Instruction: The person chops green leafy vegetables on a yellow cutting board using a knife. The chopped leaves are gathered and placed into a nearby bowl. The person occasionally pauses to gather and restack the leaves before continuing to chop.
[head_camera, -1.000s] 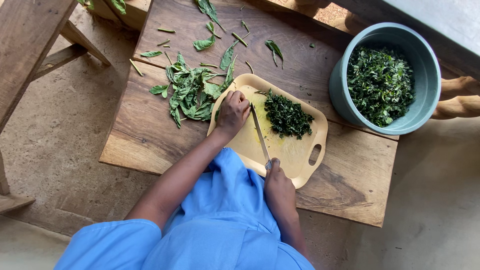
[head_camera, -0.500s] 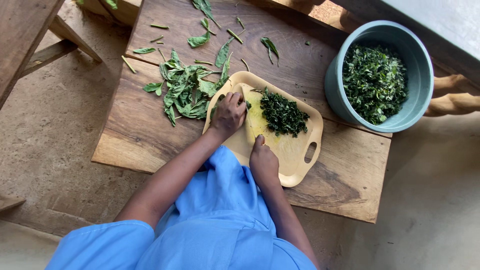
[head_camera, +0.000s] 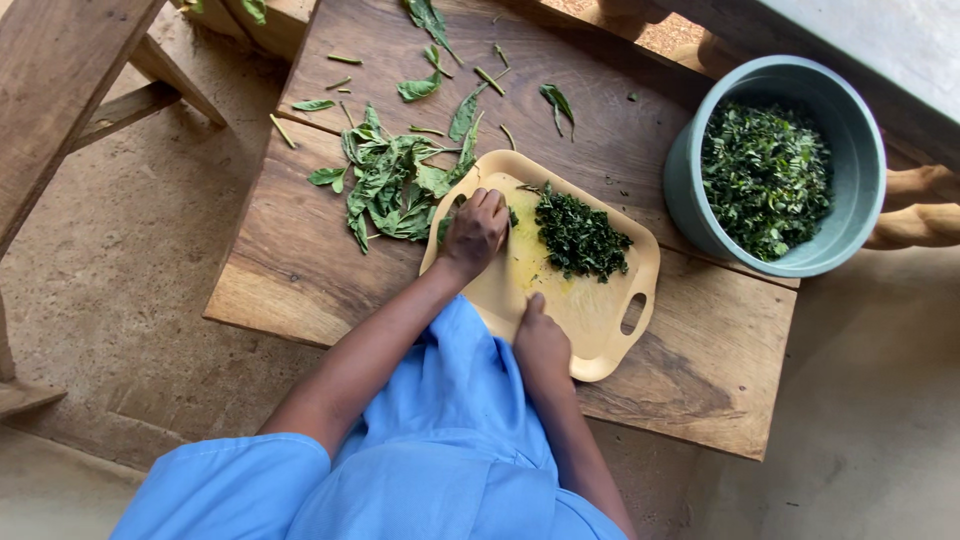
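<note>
A tan plastic cutting board (head_camera: 600, 330) with a handle slot lies on a low wooden table (head_camera: 700, 370). A pile of finely chopped greens (head_camera: 580, 238) sits on it. My left hand (head_camera: 473, 232) is curled at the board's left end, pressing down a small bunch of leaves (head_camera: 444, 228) that peeks out beside the fingers. My right hand (head_camera: 541, 342) rests closed on the board's near edge, thumb pointing toward the chopped pile. It grips a knife whose pale blade (head_camera: 520, 262) is barely distinguishable between the two hands.
Whole green leaves (head_camera: 385, 185) lie heaped left of the board, with stray leaves and stems further back. A grey-green bucket (head_camera: 690, 190) of chopped greens stands at the table's right. A wooden bench (head_camera: 60, 90) is at left. Concrete floor lies around.
My right hand has moved forward from the table's near edge onto the board, closer to the left hand. The left hand stays on the leaves. The view shifted slightly.
</note>
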